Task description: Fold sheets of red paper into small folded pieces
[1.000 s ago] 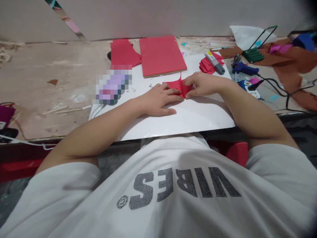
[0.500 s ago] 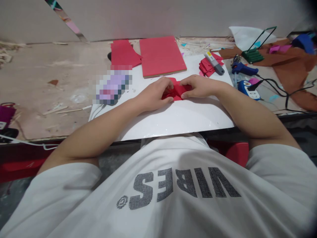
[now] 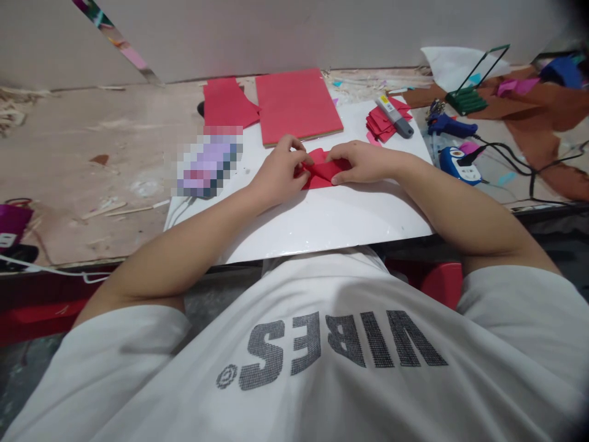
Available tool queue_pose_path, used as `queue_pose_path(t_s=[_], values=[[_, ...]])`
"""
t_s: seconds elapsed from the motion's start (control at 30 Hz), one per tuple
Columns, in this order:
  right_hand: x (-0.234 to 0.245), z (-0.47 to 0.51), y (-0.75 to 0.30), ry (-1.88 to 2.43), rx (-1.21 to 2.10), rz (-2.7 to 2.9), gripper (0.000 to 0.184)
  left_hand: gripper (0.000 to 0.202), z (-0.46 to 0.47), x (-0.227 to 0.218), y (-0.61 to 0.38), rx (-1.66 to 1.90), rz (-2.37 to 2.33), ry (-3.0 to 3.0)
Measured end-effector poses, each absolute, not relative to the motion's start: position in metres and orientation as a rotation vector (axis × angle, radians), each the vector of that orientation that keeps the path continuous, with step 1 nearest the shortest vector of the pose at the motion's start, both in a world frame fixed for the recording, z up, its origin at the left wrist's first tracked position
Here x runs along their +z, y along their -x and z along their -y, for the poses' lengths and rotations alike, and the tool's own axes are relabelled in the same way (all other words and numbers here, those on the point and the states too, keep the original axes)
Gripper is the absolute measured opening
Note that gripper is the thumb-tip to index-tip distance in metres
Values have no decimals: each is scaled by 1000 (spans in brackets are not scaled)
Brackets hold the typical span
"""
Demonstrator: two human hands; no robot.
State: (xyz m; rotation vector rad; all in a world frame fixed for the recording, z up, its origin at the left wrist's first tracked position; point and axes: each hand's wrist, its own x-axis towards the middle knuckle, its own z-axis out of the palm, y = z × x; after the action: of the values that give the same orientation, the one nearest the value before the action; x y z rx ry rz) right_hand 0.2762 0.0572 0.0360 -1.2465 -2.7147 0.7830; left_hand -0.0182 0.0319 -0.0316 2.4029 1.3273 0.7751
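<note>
A folded piece of red paper (image 3: 323,174) lies on the white board (image 3: 294,230), with a raised fold across its middle. At its left end, my left hand (image 3: 283,170) pinches the paper between thumb and curled fingers. My right hand (image 3: 368,161) grips the right end, thumb along the near edge and fingers over the far side. The fingers partly cover both ends of the paper.
Beyond my hands lie a stack of red sheets (image 3: 299,104) and loose red paper (image 3: 227,104). A grey utility knife (image 3: 396,118) rests on small red pieces (image 3: 381,126). A blurred phone (image 3: 209,164) is left; a blue glue gun (image 3: 453,125) and power strip (image 3: 460,166) are right.
My left thumb has drawn back from the near edge and the left fingers have curled up into a pinch. More of the red paper shows. My right hand has barely shifted.
</note>
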Motion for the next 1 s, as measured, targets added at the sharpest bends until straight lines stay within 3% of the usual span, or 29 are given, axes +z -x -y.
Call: queue_pose_path(t_s=[0.17, 0.47, 0.73, 1.0], values=[[31, -61, -278, 1235, 755, 2742, 34, 20, -29, -21, 15, 645, -1333, -2469], [24, -66, -280, 1252, 668, 2753, 70, 21, -30, -16, 15, 546, -1342, -2450], [25, -66, -277, 1343, 650, 2707, 52, 18, -42, -25, 17, 620, -1294, -2411], [24, -70, -281, 1347, 648, 2698, 58, 12, -50, -28, 16, 607, -1251, -2392]])
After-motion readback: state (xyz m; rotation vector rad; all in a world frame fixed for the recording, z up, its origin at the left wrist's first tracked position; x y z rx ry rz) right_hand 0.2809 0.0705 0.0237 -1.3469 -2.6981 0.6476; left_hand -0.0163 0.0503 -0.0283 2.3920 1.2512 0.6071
